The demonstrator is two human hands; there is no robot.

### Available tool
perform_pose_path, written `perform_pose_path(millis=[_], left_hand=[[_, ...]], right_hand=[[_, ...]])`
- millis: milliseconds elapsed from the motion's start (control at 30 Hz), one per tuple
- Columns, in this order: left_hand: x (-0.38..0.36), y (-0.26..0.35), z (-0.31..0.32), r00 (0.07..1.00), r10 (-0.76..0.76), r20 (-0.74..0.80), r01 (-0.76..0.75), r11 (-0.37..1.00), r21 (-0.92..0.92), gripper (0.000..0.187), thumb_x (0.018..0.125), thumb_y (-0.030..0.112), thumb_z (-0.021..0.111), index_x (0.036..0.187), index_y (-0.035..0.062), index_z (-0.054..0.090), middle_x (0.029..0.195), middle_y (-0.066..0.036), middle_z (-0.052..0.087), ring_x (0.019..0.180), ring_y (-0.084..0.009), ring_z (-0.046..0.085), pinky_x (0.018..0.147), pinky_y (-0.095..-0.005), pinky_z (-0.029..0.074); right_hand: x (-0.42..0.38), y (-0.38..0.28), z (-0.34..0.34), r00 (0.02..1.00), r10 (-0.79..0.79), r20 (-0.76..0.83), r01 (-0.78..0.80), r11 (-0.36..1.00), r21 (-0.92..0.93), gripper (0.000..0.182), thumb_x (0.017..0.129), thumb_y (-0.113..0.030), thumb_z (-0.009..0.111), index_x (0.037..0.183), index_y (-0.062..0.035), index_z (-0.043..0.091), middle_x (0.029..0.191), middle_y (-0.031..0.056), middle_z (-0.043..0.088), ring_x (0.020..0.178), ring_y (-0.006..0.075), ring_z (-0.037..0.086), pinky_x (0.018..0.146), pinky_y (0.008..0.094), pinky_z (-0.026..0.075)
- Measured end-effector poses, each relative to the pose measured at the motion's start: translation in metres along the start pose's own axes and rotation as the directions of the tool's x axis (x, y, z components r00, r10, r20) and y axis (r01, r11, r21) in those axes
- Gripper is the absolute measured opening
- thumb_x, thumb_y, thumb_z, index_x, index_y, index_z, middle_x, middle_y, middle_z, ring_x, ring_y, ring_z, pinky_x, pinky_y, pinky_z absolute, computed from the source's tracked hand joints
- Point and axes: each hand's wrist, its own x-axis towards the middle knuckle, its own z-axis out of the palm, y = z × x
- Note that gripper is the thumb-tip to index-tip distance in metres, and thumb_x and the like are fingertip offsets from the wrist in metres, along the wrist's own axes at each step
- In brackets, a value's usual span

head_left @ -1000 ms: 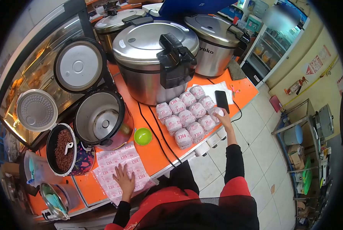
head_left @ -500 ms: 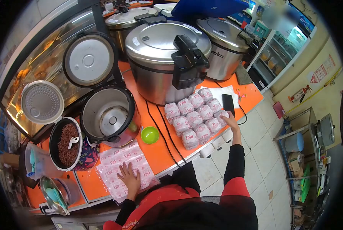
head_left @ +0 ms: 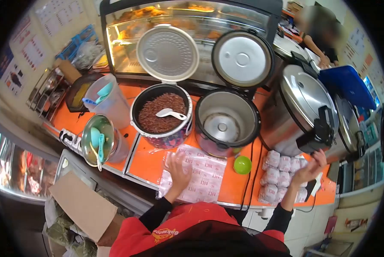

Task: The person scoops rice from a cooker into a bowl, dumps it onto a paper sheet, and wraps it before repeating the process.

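Note:
My left hand (head_left: 179, 173) lies with fingers spread on a stack of printed wrapping paper (head_left: 207, 180) at the table's front edge. Above the right side of several paper-wrapped rice bundles (head_left: 270, 176) is my right hand (head_left: 310, 169), fingers apart and nothing visible in it. A small green bowl (head_left: 242, 165) stands between paper and bundles. Behind the paper, an open rice cooker (head_left: 161, 139) contains reddish-brown rice (head_left: 157, 107), with a white rice paddle (head_left: 170, 113) resting on top.
An open cooker (head_left: 228, 100) and a large steel cooker (head_left: 286, 109) stand at the back. On the left are a plastic tub (head_left: 112, 103) and a steel bowl (head_left: 98, 124) with utensils. Black cables (head_left: 250, 180) cross the table. Another person (head_left: 320, 38) is at the back right.
The view has swung left. My right hand has come off the corner bundle and risen over the group. The left hand remains on the paper, nearer its left side.

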Motion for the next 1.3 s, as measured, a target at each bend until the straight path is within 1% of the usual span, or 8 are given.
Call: perform_pose_path(millis=[100,200,400,567,767,933,1100,1300], left_hand=[[0.101,-0.012,-0.039,0.993,0.017,-0.114,-0.014,1.0,0.028,0.022,0.079,0.009,0.058,0.101,0.0093,0.057,0.103,-0.007,0.055,0.105,-0.0294,0.047,0.093,-0.0482,0.025],[0.152,-0.016,-0.07,0.998,0.042,0.036,-0.04,0.998,-0.051,0.011,0.08,0.005,0.057,0.091,0.0062,0.058,0.088,-0.007,0.057,0.083,-0.0261,0.053,0.081,-0.0382,0.037],[0.121,-0.008,-0.093,0.717,0.093,0.691,0.268,0.878,-0.396,0.025,0.085,0.014,0.057,0.109,0.0056,0.056,0.088,-0.01,0.06,0.078,-0.02,0.059,0.07,-0.0312,0.046],[0.069,-0.002,-0.037,0.398,0.218,0.891,0.52,0.747,-0.415,0.033,0.091,0.019,0.053,0.121,0.0067,0.049,0.092,-0.011,0.06,0.081,-0.0186,0.058,0.074,-0.0309,0.047],[0.041,0.033,-0.02,0.391,0.211,0.896,0.644,0.632,-0.43,0.043,0.096,0.031,0.045,0.132,0.0081,0.038,0.105,-0.012,0.058,0.096,-0.0221,0.057,0.08,-0.0318,0.046],[0.013,0.031,-0.031,0.253,0.145,0.957,0.858,-0.491,-0.152,0.061,0.091,0.053,0.04,0.134,0.0098,0.038,0.133,-0.01,0.045,0.119,-0.0292,0.048,0.095,-0.0442,0.041],[0.052,-0.012,-0.087,0.634,-0.196,0.748,0.438,-0.705,-0.557,0.067,0.086,0.053,0.044,0.132,0.0057,0.037,0.131,-0.018,0.045,0.117,-0.0368,0.047,0.085,-0.0542,0.049],[0.055,-0.036,-0.115,0.634,-0.469,0.615,0.269,-0.612,-0.744,0.07,0.082,0.051,0.052,0.132,0.0042,0.036,0.132,-0.022,0.041,0.12,-0.0426,0.043,0.081,-0.054,0.052]], right_hand=[[0.031,-0.085,0.089,0.889,-0.092,0.449,0.059,0.994,0.087,0.005,0.074,-0.005,0.063,0.077,-0.006,0.059,0.083,0.0096,0.061,0.084,0.027,0.059,0.077,0.0343,0.045],[0.037,-0.092,0.125,0.326,0.068,0.943,-0.052,0.997,-0.054,0.015,0.073,-0.022,0.065,0.07,-0.0074,0.065,0.06,0.0096,0.06,0.058,0.0266,0.062,0.056,0.0358,0.048],[-0.103,-0.02,0.074,-0.479,0.338,0.81,0.48,0.874,-0.08,0.039,0.065,-0.043,0.071,0.089,-0.0129,0.067,0.078,0.0099,0.066,0.072,0.0283,0.065,0.074,0.0423,0.05],[-0.223,0.03,0.012,0.248,0.047,0.968,0.359,0.923,-0.137,0.026,0.07,-0.025,0.071,0.091,-0.0107,0.065,0.075,0.0093,0.064,0.071,0.0288,0.063,0.095,0.0476,0.037],[-0.105,-0.061,0.015,-0.246,0.033,0.969,-0.28,0.954,-0.104,0.023,0.071,-0.014,0.068,0.092,-0.0065,0.063,0.068,0.0138,0.059,0.068,0.033,0.06,0.068,0.0402,0.048],[-0.051,-0.145,0.106,-0.132,-0.487,0.864,-0.379,0.83,0.41,0.023,0.075,-0.016,0.064,0.095,-0.0052,0.062,0.077,0.0139,0.06,0.076,0.0301,0.06,0.065,0.0404,0.046],[-0.044,-0.197,0.224,0.192,-0.587,0.786,-0.036,0.796,0.604,0.026,0.075,-0.019,0.065,0.1,-0.0134,0.063,0.086,0.0063,0.062,0.087,0.0234,0.057,0.075,0.037,0.044],[-0.137,-0.184,0.372,-0.171,-0.247,0.954,0.793,0.54,0.282,0.029,0.083,-0.032,0.053,0.089,-0.0093,0.071,0.093,0.0057,0.066,0.091,0.0229,0.058,0.078,0.0368,0.038]])
